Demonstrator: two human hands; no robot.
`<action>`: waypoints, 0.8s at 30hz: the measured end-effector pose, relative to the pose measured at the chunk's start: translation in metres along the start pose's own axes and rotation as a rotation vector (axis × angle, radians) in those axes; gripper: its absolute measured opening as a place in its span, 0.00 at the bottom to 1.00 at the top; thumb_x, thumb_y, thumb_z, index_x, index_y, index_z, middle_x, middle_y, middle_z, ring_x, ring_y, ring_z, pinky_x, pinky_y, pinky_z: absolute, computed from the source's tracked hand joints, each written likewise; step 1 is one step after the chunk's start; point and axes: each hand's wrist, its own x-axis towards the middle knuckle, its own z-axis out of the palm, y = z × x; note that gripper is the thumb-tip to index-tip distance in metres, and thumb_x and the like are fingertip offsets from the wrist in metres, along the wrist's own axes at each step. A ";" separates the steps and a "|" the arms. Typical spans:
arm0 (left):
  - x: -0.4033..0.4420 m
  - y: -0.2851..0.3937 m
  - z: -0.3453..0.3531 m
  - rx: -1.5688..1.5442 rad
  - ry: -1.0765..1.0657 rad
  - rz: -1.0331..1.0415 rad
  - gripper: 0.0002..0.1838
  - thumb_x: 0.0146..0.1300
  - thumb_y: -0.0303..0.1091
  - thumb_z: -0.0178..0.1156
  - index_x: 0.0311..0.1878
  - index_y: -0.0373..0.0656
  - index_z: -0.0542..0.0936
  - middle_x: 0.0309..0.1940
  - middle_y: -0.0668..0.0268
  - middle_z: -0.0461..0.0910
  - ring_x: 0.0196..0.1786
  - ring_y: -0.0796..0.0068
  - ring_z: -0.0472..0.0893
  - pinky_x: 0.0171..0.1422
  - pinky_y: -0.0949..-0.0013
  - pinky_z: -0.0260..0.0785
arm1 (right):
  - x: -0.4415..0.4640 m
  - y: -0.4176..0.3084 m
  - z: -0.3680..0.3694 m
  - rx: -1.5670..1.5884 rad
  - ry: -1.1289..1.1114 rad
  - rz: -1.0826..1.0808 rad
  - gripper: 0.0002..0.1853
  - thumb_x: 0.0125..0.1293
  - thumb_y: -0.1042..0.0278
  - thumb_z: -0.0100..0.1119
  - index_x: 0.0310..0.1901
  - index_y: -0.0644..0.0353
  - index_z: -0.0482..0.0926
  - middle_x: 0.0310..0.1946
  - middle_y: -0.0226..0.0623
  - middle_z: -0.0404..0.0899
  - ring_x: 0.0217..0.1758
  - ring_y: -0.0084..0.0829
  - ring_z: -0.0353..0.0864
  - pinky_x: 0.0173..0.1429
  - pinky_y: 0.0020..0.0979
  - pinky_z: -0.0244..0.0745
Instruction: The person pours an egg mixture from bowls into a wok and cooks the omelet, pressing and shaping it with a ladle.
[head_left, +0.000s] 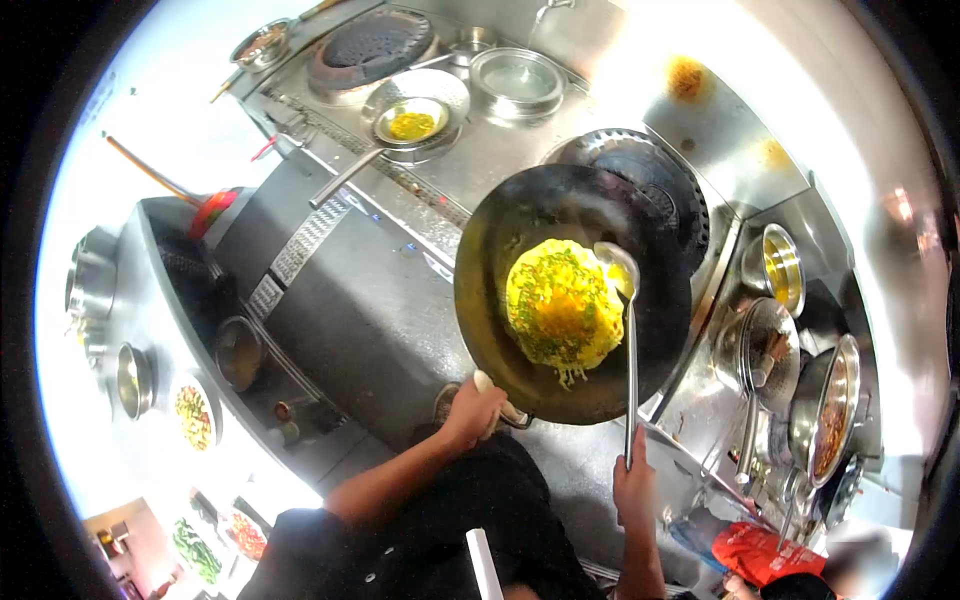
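Note:
My left hand (475, 412) is closed round the handle of a large dark wok (575, 205), with pale cloth at the grip. A round yellow egg pancake (563, 305) with green bits and an orange middle lies in the wok. My right hand (636, 484) grips the long handle of a metal ladle (632, 360). The ladle's bowl rests in the wok at the pancake's upper right edge, with some yellow egg in it. Behind the wok, a black burner (655, 165) is partly hidden.
A strainer with egg (411, 124) and a water pot (515, 82) stand on the stove. Metal bowls (783, 268) and a pan of red-brown food (835, 420) are at right. A person in red (765, 552) is lower right. Food plates (195, 415) line the left counter.

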 end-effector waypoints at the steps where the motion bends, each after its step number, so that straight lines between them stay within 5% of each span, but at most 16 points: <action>1: 0.000 0.003 0.000 0.026 0.004 -0.006 0.11 0.65 0.35 0.57 0.43 0.38 0.74 0.27 0.61 0.79 0.28 0.71 0.79 0.27 0.65 0.71 | 0.000 -0.009 -0.010 0.078 -0.025 -0.037 0.35 0.68 0.69 0.52 0.76 0.49 0.54 0.17 0.45 0.72 0.18 0.37 0.75 0.25 0.37 0.70; 2: -0.003 0.003 0.000 0.053 0.003 -0.023 0.10 0.65 0.36 0.57 0.42 0.38 0.75 0.27 0.62 0.79 0.28 0.71 0.79 0.28 0.65 0.72 | 0.001 -0.009 -0.012 0.170 -0.090 0.025 0.36 0.68 0.70 0.52 0.76 0.49 0.54 0.17 0.41 0.71 0.17 0.33 0.74 0.24 0.34 0.69; 3: -0.001 0.001 -0.003 0.037 -0.043 -0.096 0.15 0.63 0.32 0.58 0.50 0.36 0.74 0.37 0.62 0.79 0.34 0.73 0.78 0.38 0.68 0.72 | -0.005 -0.006 -0.015 0.256 -0.160 0.101 0.36 0.67 0.71 0.52 0.76 0.50 0.54 0.17 0.37 0.70 0.16 0.29 0.72 0.23 0.32 0.69; 7: -0.010 0.020 0.003 -0.048 -0.028 -0.193 0.19 0.64 0.35 0.60 0.54 0.36 0.72 0.39 0.60 0.79 0.36 0.70 0.80 0.41 0.66 0.75 | -0.010 -0.016 -0.036 0.532 -0.342 0.311 0.35 0.66 0.73 0.50 0.76 0.50 0.56 0.19 0.31 0.70 0.19 0.24 0.70 0.24 0.29 0.69; 10: -0.001 0.007 -0.003 0.012 -0.067 -0.083 0.17 0.66 0.38 0.58 0.52 0.38 0.70 0.36 0.58 0.80 0.32 0.67 0.82 0.33 0.64 0.77 | -0.014 -0.016 -0.034 0.642 -0.390 0.341 0.35 0.66 0.73 0.50 0.75 0.49 0.57 0.18 0.26 0.67 0.16 0.20 0.66 0.21 0.27 0.68; 24: 0.004 0.001 -0.007 0.050 -0.040 -0.157 0.12 0.65 0.36 0.57 0.44 0.36 0.73 0.32 0.57 0.82 0.29 0.66 0.81 0.31 0.61 0.76 | -0.039 -0.015 -0.054 1.003 -0.636 0.509 0.35 0.66 0.76 0.52 0.75 0.48 0.58 0.20 0.25 0.66 0.16 0.19 0.64 0.20 0.25 0.65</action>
